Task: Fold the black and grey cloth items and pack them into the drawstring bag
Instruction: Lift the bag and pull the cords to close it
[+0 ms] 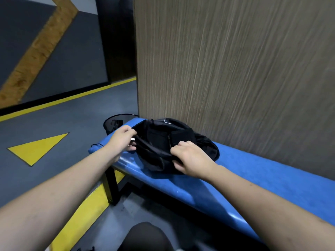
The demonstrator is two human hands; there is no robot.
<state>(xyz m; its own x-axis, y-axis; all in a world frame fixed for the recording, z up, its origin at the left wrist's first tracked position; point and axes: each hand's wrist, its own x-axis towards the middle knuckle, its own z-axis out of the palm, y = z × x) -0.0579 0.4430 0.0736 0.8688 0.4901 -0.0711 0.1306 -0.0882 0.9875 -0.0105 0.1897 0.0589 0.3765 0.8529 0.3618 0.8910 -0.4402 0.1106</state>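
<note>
A black drawstring bag (203,144) lies on the left end of a blue padded bench (253,174), its mouth toward me. Dark folded cloth (155,140) shows inside the mouth. My left hand (123,140) pinches the bag's left rim, with something small and pale under its fingers. My right hand (192,158) grips the near right rim, fingers curled over the black fabric. A thin black cord (97,145) trails off the bench's left end. Separate grey items cannot be told apart from the black fabric.
A black mesh waste bin (114,125) stands on the floor just past the bench's left end. A wood-grain panel (235,60) rises directly behind the bench. The grey floor carries yellow lines and a yellow triangle (38,147). My dark knee (146,236) is at the bottom.
</note>
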